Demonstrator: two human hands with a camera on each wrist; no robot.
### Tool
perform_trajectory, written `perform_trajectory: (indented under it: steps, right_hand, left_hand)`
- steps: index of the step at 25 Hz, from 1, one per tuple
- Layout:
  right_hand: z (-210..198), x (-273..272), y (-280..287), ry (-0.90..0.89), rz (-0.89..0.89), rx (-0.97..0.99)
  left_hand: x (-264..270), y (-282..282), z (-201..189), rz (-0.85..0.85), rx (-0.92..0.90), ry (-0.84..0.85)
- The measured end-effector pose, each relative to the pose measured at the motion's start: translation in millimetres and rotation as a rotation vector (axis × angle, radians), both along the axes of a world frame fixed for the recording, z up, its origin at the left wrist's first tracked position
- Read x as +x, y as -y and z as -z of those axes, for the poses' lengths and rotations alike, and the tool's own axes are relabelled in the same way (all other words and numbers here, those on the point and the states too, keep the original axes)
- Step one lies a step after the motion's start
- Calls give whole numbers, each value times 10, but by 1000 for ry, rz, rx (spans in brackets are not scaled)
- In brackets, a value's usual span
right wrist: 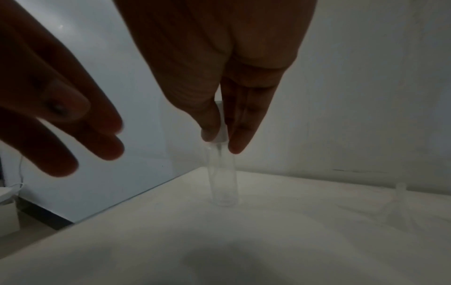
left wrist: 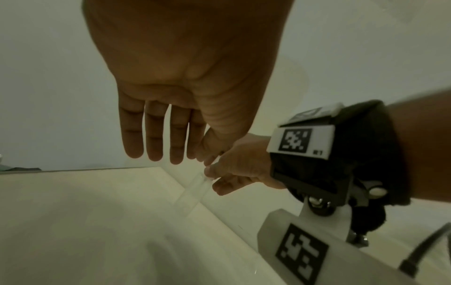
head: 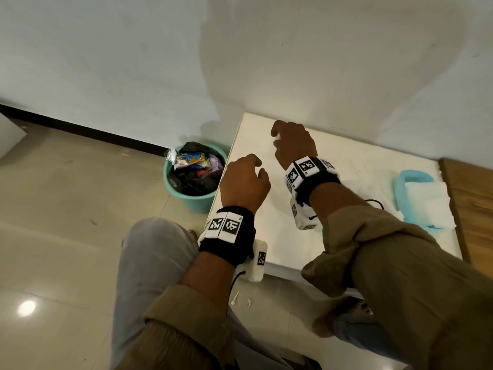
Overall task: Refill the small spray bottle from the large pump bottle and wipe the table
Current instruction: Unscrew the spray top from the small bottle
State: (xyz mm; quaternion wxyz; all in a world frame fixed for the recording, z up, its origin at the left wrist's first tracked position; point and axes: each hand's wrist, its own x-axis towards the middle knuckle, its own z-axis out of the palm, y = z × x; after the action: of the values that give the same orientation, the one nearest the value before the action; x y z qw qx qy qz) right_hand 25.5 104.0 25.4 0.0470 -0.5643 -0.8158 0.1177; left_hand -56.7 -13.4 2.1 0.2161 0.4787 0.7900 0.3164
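Right hand [right wrist: 217,77] pinches white spray cap atop small clear spray bottle [right wrist: 223,179], upright on white desk [head: 354,166], apparently empty. Left hand [head: 244,182] hovers beside, fingers relaxed, empty. Pump bottle unseen. Refill and wiping likely still ahead.

To your left, on the beige tiled floor [head: 66,236], stands a round teal plastic bucket [head: 196,201] full of dark bags and coloured wrappers, just beside the table edge. Behind it you see the pale painted wall [head: 106,62] with a black skirting strip [head: 80,128]. Two small white scraps [head: 241,299] lie on the floor near your knee.
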Motion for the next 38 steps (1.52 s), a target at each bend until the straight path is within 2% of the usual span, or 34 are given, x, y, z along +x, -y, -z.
perform_trajectory:
  steps: [6,9,12,16,20,26,29,31,34,38]
  right_hand:
    - [-236,110,504,-151,104,-11]
    - [-359,233,849,-292,166,-17]
    - [-416,370,1074,-310,189,-8]
    - [-399,540,1188,-279,141,20]
    - [-349,660,1191,-253,98,23]
    - [-277,817,1207,-306,-57,-28]
    - [-189,867,1200,-412,-126,-54]
    - [-134,866,1268,-590,-59,-48]
    - [-57,830,1341,-863,183,16]
    - [-6,836,1308,-831,303,13]
  left_hand:
    - [12,-60,83,112,-41,77]
    - [55,-29,70,133,35,125]
    - [89,30,38,229,60,133]
    - [212,111,12,435,65,174]
    - [215,125,-22,557,51,205]
    - [203,114,-25,628,-33,273]
    - [204,98,-26,612,-50,275]
    - [235,102,-62,622,-39,263]
    - [258,103,-124,644,16,247]
    - [272,96,-141,668,43,280]
